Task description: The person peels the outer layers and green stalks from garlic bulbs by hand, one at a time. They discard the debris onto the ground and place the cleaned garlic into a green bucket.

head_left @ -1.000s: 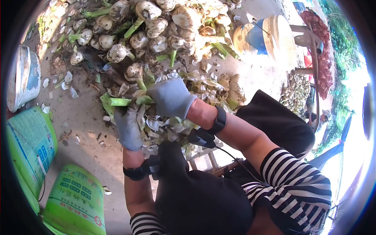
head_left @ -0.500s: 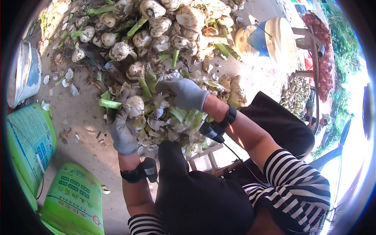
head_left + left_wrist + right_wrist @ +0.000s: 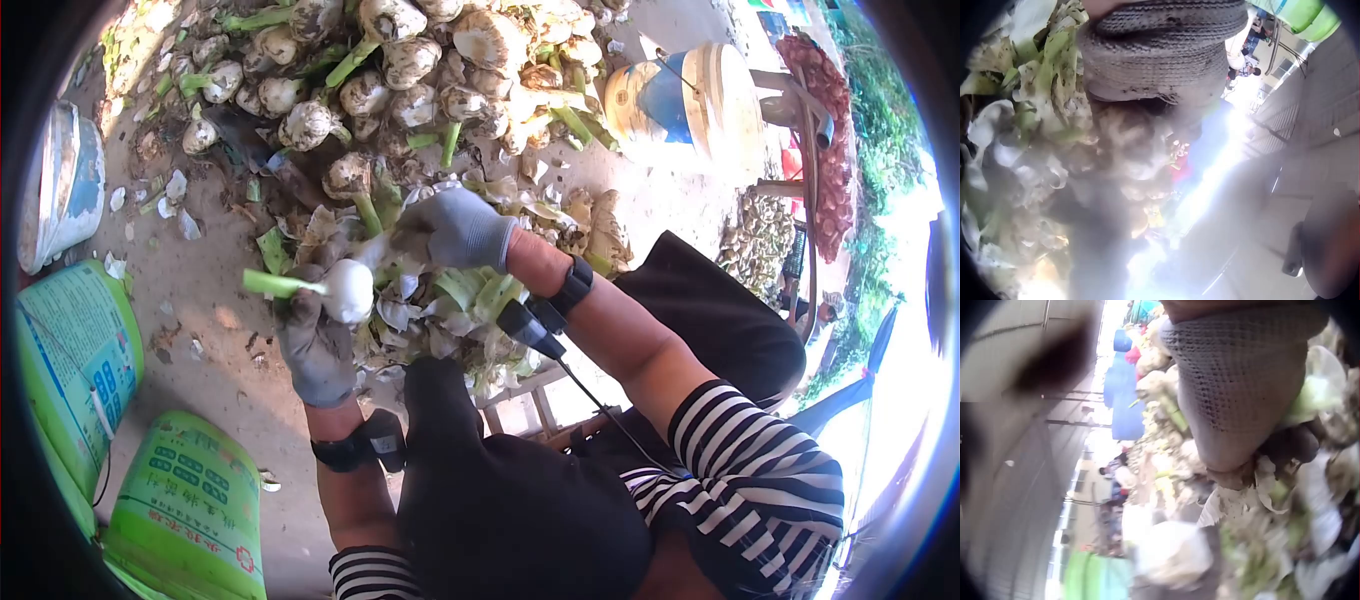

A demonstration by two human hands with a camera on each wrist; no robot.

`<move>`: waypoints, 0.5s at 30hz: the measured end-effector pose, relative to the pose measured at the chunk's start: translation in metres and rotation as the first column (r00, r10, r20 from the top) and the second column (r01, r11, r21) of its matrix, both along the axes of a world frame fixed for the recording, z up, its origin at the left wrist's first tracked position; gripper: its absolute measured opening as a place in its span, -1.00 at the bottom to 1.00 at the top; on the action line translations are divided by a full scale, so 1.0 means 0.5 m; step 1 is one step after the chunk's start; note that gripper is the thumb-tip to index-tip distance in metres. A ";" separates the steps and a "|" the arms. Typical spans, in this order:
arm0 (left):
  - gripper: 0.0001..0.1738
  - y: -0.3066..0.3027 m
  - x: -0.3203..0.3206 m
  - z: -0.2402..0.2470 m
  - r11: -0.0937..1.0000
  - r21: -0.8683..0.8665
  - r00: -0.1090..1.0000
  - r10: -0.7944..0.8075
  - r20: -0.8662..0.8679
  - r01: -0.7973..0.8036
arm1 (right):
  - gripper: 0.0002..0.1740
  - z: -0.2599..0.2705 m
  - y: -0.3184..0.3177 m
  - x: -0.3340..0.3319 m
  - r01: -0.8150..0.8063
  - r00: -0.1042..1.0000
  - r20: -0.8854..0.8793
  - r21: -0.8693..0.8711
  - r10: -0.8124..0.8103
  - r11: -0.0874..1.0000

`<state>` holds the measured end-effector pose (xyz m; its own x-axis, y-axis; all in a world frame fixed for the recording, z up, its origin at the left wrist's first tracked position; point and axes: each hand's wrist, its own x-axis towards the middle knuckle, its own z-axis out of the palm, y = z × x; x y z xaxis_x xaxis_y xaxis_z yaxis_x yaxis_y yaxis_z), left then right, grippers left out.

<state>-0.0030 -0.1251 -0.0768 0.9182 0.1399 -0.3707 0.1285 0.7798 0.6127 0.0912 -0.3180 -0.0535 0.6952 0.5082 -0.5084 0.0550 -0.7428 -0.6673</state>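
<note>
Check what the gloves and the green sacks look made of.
Gloves on the left hand, gripping a garlic bulb, and the right hand, pinching its skin: grey knitted fabric, matte; knit ribs show in the wrist views. Green sacks: probably plastic, perhaps woven; printed faces with slight sheen.

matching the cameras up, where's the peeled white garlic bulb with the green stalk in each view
Head: garlic bulb sits left of centre, gripped by the left hand.
Left wrist: probably the pale blur just under the glove; too blurred to be sure.
Right wrist: likely the white blur at lower centre.
Shared landmark: the heap of peelings.
</note>
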 end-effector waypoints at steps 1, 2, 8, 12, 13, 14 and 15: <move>-0.65 0.013 -0.013 -0.005 0.993 -0.111 0.999 -0.024 0.036 0.027 | -0.77 -0.022 -0.021 0.004 0.023 0.997 0.072 -0.096 -0.016 0.995; -0.63 0.022 -0.017 -0.007 0.994 -0.105 0.998 -0.037 0.040 0.041 | -0.77 -0.024 -0.031 0.003 0.020 0.999 0.035 -0.185 -0.014 0.983; -0.51 0.014 -0.005 -0.009 0.998 -0.061 0.998 -0.008 -0.056 0.005 | -0.65 -0.032 -0.012 -0.022 0.073 0.993 0.080 0.111 -0.082 0.991; -0.48 -0.006 0.008 -0.001 0.997 0.041 0.998 -0.060 -0.010 0.060 | -0.59 -0.005 0.047 -0.036 0.221 0.963 -0.246 0.466 -0.115 0.857; -0.48 -0.013 0.010 0.000 0.985 0.167 0.998 -0.051 -0.019 0.054 | -0.59 -0.004 0.052 -0.043 0.220 0.963 -0.245 0.467 -0.114 0.857; -0.54 -0.016 0.020 0.025 0.954 0.297 0.999 -0.034 -0.036 0.043 | -0.60 -0.002 0.058 -0.048 0.302 0.946 -0.275 0.545 -0.173 0.782; -0.54 -0.012 0.024 0.023 0.953 0.301 0.999 -0.029 -0.036 0.039 | -0.60 0.002 0.066 -0.053 0.377 0.923 -0.313 0.616 -0.224 0.692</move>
<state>0.0089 -0.1313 -0.0653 0.9131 0.2184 -0.3442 0.1743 0.5540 0.8140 0.0648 -0.2851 -0.0523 0.7934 0.5444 -0.2723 -0.2817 -0.0682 -0.9571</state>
